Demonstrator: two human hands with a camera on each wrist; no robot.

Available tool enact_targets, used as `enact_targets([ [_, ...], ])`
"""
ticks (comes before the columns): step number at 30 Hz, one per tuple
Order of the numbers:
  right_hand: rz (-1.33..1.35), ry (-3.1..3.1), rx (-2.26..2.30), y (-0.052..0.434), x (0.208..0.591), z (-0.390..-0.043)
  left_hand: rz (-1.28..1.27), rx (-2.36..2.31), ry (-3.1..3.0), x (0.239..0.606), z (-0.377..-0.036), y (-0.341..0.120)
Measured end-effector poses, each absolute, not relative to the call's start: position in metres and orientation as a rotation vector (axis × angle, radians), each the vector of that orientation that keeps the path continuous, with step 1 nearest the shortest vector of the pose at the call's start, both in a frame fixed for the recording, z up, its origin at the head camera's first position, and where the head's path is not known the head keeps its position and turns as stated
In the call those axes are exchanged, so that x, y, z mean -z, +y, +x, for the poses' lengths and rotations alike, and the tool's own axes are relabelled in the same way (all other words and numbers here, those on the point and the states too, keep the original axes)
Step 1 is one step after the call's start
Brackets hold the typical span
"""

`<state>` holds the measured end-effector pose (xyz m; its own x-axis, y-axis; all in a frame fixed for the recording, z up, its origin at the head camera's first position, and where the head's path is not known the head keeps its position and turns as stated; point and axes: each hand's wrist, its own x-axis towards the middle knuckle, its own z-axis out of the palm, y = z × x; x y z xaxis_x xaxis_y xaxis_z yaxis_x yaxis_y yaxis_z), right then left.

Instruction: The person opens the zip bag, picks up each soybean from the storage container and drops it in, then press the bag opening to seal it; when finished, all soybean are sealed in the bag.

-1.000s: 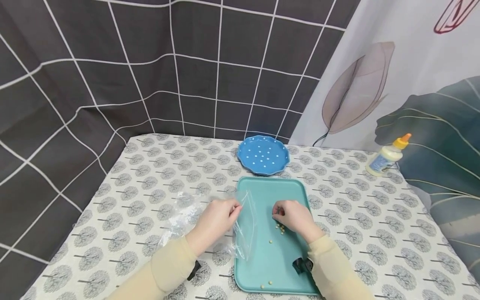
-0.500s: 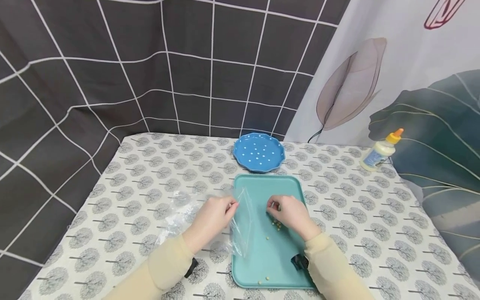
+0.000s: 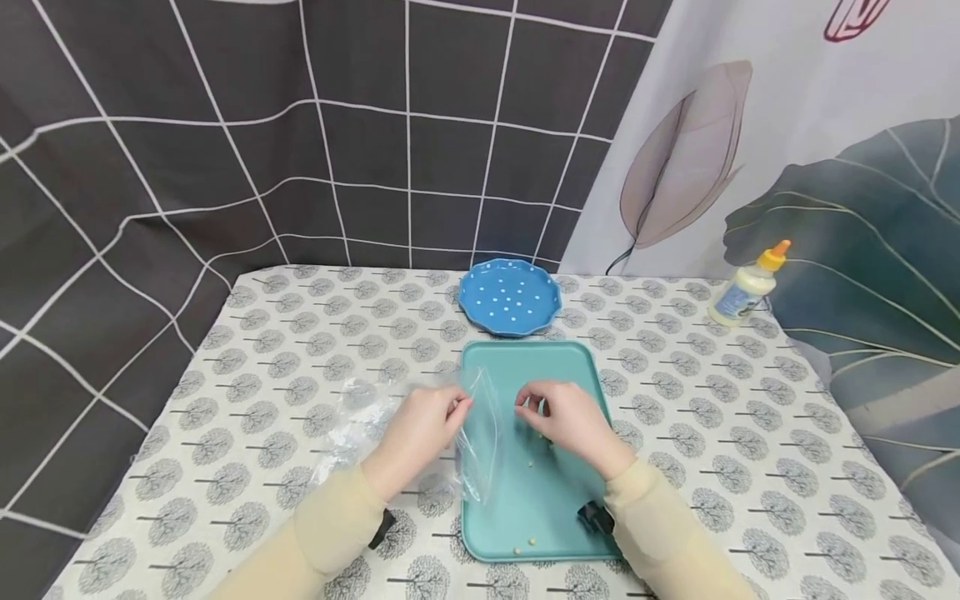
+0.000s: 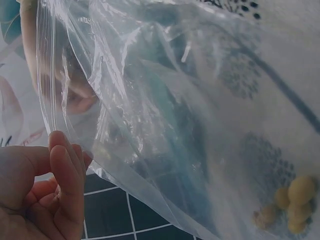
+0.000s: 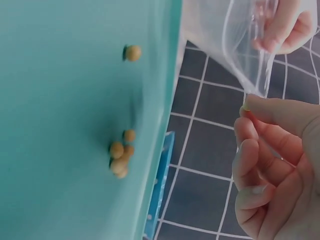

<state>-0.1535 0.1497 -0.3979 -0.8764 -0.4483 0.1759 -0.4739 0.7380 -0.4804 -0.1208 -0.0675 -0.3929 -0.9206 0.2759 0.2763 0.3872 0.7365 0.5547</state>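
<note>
On the tree-patterned tablecloth (image 3: 285, 350) a rectangular teal plastic tray (image 3: 558, 517) lies lengthwise before the person, with a round blue white-dotted plate (image 3: 510, 296) just beyond its far edge. The left hand (image 3: 420, 433) pinches the rim of a clear zip-top plastic bag (image 3: 480, 433) between thumb and curled fingers, holding the bag's mouth over the tray's left edge; a few small yellow beans (image 4: 295, 205) sit inside the bag in the left wrist view. The right hand (image 3: 562, 417) hovers above the tray just beside the bag's mouth, fingers curled with thumb and forefinger drawn together; whether a bean sits between the tips cannot be told. Loose yellow beans (image 5: 122, 157) lie clustered on the tray, with single ones apart (image 3: 531, 464) and two near the front edge (image 3: 525, 546).

A white squeeze bottle with an orange cap (image 3: 746, 287) stands at the far right; its label shows blue print too small to read. No other writing is legible.

Compared with a second ago, the right hand has lifted off the bean cluster and moved left toward the bag; the left hand holds its grip unchanged.
</note>
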Motion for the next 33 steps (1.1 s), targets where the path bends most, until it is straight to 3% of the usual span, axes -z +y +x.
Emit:
enact_targets([
  [18, 1.005, -2.726, -0.889, 0.137, 0.397, -0.148, -0.548, 0.919, -2.726, 0.394, -0.128, -0.066],
  [33, 0.99, -2.761, -0.925, 0.132, 0.408, -0.148, -0.534, 0.941, -2.733, 0.398, -0.125, -0.069],
])
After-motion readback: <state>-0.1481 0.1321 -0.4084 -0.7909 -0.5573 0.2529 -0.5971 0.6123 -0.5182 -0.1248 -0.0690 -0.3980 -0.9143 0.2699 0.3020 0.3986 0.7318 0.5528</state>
